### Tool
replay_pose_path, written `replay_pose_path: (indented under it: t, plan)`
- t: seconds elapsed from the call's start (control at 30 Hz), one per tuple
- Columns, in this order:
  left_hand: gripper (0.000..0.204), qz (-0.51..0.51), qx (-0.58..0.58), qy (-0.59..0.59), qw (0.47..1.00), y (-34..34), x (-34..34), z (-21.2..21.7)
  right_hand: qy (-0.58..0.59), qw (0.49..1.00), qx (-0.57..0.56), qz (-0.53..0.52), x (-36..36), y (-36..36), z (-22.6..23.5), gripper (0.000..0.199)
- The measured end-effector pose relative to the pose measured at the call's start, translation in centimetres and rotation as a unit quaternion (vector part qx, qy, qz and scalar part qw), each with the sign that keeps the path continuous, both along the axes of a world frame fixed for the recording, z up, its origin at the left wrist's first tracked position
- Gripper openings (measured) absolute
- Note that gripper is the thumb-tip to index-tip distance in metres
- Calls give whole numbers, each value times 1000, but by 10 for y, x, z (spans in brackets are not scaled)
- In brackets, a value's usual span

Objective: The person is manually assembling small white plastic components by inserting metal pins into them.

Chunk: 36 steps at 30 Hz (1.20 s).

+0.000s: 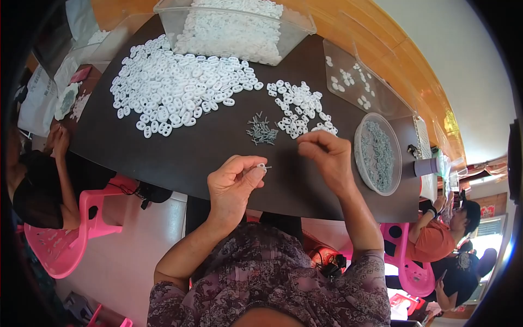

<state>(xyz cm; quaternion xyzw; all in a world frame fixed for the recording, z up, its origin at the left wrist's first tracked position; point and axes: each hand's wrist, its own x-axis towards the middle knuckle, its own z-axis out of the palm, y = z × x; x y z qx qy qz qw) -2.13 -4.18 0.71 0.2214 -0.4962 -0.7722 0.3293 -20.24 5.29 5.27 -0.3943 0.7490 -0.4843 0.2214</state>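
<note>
The left hand [234, 185] was curled, thumb and forefinger pinching one small white plastic piece [262, 167] with a thin grey pin poking out of its right side; it hung just above the near edge of the dark table [180, 147]. The right hand [326, 158] hovered to its right, fingers bent downward and bunched at the tips; whether they gripped anything could not be told. The two hands were near each other but not touching.

Just beyond the hands lay one small pile of grey pins [261, 131], too many and too fine to count. To its right sat a small scatter of white pieces [297, 109], several dozen at a rough look. Farther left spread one large heap of white pieces [174, 87], far too many to count. At the far edge stood one clear plastic tub [297, 24] heaped with more of the same white pieces. On the right, one round clear dish [360, 163] held a mass of grey pins, and beyond it one clear flat lid [376, 103] carried about a dozen loose white pieces.

Two other people sat nearby: one at the left on a pink chair [71, 240], one at the right in an orange shirt [430, 245].
</note>
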Motion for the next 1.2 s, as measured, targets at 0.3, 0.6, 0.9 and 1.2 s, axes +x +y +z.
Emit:
replay_pose_path:
  t: [0.3,0.6,0.9,1.2]
  plan:
    - [16,19,-40,-18,999,5,-1,0,37,996,1,87,39,4,3,13]
    - [17,1,-43,21,999,3,1,-6,346,929,36,-123,-72,26,-11,8]
    - [15,15,-131,1,991,4,0,-7,466,876,127,-7,-109,8,-25,13]
    - [16,6,-117,2,993,4,5,-9,275,952,124,-42,-83,6,-9,16]
